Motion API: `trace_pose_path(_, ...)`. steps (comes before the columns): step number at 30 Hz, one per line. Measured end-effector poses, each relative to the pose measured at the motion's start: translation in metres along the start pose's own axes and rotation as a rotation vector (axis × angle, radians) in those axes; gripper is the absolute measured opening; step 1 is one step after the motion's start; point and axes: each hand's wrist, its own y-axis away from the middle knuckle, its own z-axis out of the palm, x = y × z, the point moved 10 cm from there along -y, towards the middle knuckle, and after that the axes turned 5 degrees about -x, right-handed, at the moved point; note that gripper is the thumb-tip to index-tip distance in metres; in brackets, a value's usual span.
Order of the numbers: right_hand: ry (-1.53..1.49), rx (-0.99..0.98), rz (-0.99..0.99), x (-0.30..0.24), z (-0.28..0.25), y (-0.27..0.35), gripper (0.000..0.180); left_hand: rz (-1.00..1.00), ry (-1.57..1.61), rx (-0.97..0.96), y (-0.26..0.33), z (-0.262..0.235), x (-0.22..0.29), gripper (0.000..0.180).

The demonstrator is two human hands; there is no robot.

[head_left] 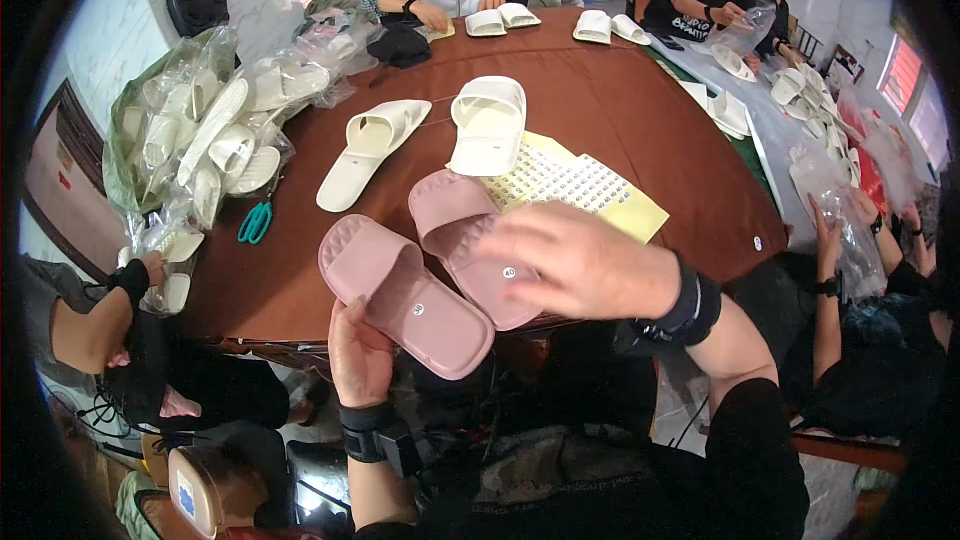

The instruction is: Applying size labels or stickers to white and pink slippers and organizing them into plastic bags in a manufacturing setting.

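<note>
My left hand (360, 355) grips the side of a pink slide slipper (440, 325), thumb on its edge and fingers beneath. A small round white sticker sits on its insole. A second pink slipper (490, 285) lies beside it to the right, also with a round sticker. Over that one hovers my right hand (590, 260), slightly blurred, fingers stretched out and thumb apart near the sticker. Whether it touches the slipper I cannot tell. Just beyond are yellow sticker sheets (600, 185) with rows of small labels, and a cream slipper (488, 130) overlapping their left edge.
Another cream slipper (375, 150) lies left on the brown-covered table (620, 70). Teal-handled scissors (256, 223) lie near a heap of bagged slippers (215, 130). White slipper pairs stand at the far edge. Several people work around the table; a grey side table (790, 130) holds more slippers.
</note>
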Motion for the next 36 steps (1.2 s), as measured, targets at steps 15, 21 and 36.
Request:
trace_pose_path(15, 0.169, -0.247, 0.41, 0.117, 0.076, -0.028, 0.041, 0.007, 0.119, -0.05, 0.007, 0.002, -0.003, 0.051)
trace_pose_path(21, 0.143, -0.064, 0.343, 0.091, 0.045, -0.035, 0.039, 0.025, 0.091, 0.021, 0.008, -0.005, 0.002, 0.065)
trace_pose_path(36, 0.041, -0.046, 0.246, 0.047, 0.032, -0.006, 0.057, -0.045, 0.123, -0.007, 0.012, -0.008, -0.008, 0.039)
